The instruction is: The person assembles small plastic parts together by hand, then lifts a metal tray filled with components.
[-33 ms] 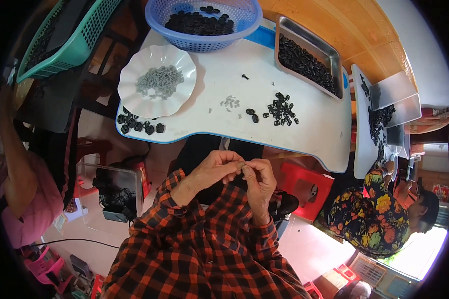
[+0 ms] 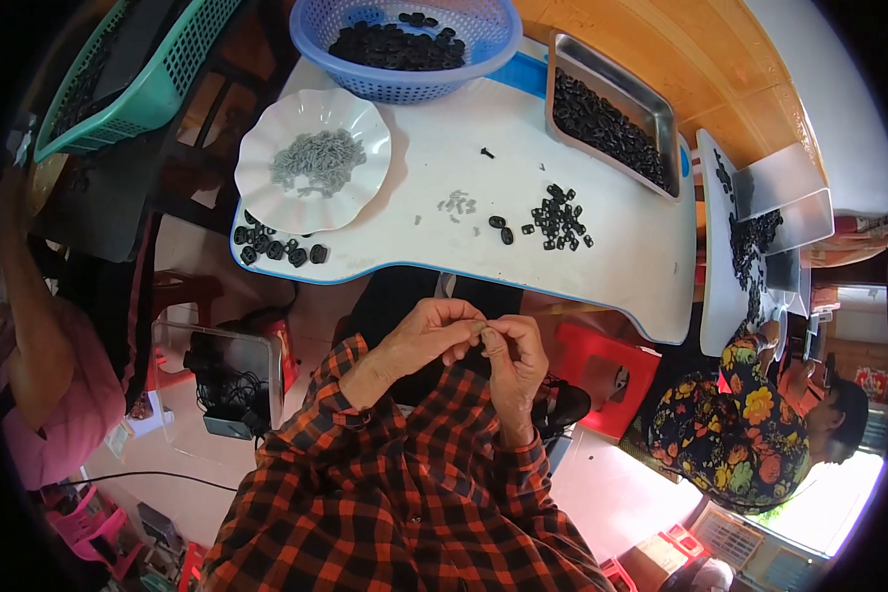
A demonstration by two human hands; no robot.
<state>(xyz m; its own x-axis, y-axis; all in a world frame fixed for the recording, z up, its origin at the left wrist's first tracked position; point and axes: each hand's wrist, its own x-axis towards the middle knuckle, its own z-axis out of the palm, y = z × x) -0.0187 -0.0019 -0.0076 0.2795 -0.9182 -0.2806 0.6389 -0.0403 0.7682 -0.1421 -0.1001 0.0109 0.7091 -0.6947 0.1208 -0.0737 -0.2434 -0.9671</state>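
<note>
My left hand [image 2: 426,335] and my right hand [image 2: 514,365] meet fingertip to fingertip in front of my chest, just off the near edge of the white table [image 2: 414,212]. Both are closed in a pinch. Whatever lies between the fingers is hidden or too small to make out. Beyond them on the tabletop lie a few small clear-grey pieces [image 2: 457,202], two black oval pieces [image 2: 501,230] and a loose pile of small black parts [image 2: 559,219]. A single black piece [image 2: 487,153] sits farther back.
A scalloped white plate [image 2: 252,168] heaped with grey pieces stands left, with black parts [image 2: 276,249] below it. Behind are a blue colander [image 2: 405,89] and a metal tray [image 2: 617,163] of black parts. Co-workers sit left and right; a red stool [image 2: 602,365] stands right.
</note>
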